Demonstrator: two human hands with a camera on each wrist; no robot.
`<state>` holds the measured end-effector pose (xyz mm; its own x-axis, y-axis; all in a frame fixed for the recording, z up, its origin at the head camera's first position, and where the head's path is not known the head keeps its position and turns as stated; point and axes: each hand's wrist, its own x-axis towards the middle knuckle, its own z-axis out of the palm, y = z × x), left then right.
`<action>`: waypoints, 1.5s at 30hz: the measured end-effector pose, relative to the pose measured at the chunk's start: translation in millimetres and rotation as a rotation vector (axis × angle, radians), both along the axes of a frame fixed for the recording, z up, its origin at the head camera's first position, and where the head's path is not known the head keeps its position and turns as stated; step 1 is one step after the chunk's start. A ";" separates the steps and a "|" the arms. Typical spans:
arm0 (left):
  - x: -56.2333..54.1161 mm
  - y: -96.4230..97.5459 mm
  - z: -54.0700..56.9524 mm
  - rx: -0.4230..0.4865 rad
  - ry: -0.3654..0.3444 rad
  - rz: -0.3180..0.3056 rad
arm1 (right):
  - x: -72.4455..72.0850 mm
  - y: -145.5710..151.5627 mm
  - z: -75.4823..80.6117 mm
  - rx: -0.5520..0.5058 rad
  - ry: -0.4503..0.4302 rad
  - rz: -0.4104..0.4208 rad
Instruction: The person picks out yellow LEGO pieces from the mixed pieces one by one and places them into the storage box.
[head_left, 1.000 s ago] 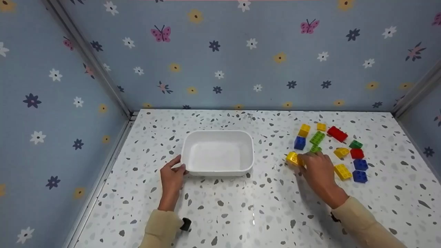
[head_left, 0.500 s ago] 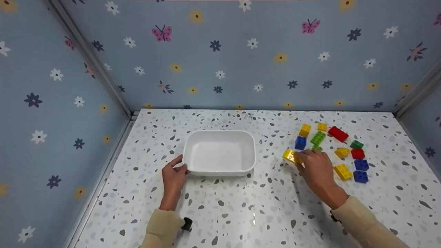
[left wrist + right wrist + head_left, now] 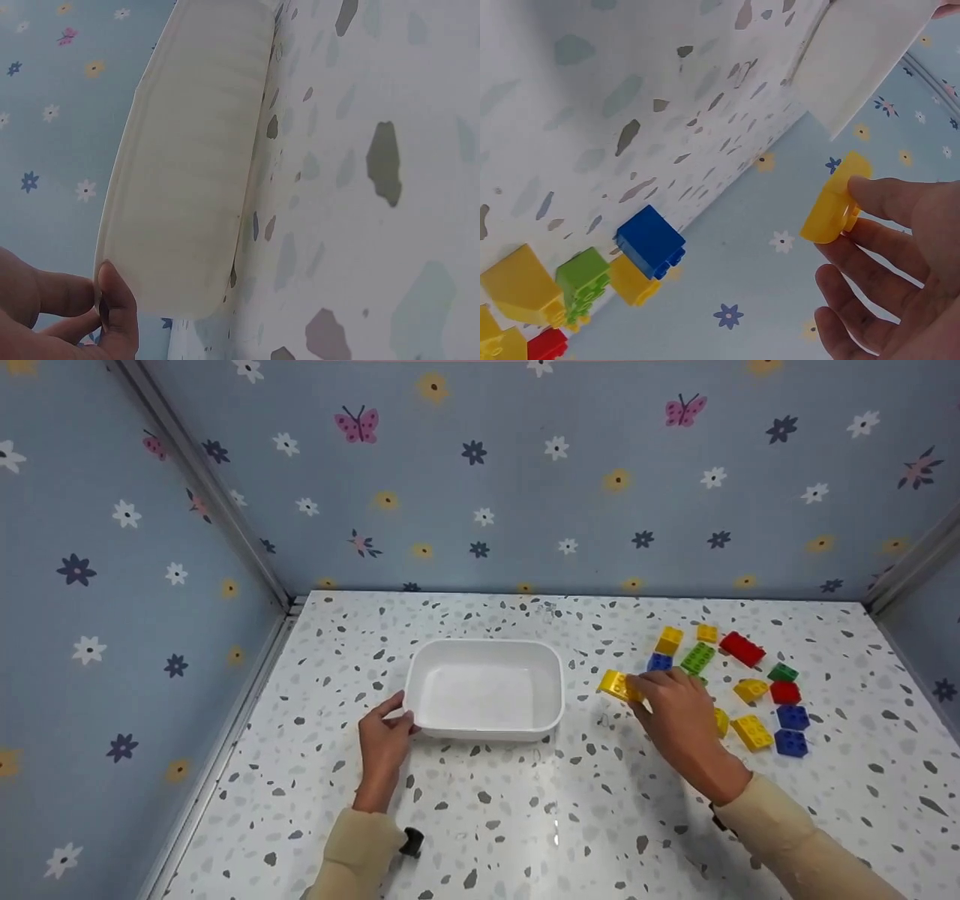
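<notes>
My right hand (image 3: 679,720) pinches a yellow toy building block (image 3: 613,685) between thumb and fingers, to the right of a white plastic tub (image 3: 487,734). The right wrist view shows that this block (image 3: 831,204) has a curved side and is held off the table. My left hand (image 3: 384,741) grips the tub's near left corner. Up close in the left wrist view, the thumb and fingers pinch the rim of the tub (image 3: 187,165), which stands on the table. No block shows inside the tub.
Several loose blocks lie on the right of the speckled white table (image 3: 510,817), among them a long red block (image 3: 742,649), a light green block (image 3: 697,658), a blue block (image 3: 792,743) and a yellow block (image 3: 752,733). Flowered panels (image 3: 450,480) stand behind and at both sides.
My right hand has lifted the yellow block off the table and carried it left, toward the tub. Another yellow block now shows beside the right wrist. The left hand stays on the tub.
</notes>
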<state>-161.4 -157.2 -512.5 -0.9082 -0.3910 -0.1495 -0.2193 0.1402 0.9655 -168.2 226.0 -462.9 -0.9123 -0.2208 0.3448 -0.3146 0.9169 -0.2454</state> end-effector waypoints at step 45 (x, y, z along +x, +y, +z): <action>0.2 -1.7 2.4 0.033 -0.012 0.010 | -28.6 -94.0 9.0 0.039 0.043 0.172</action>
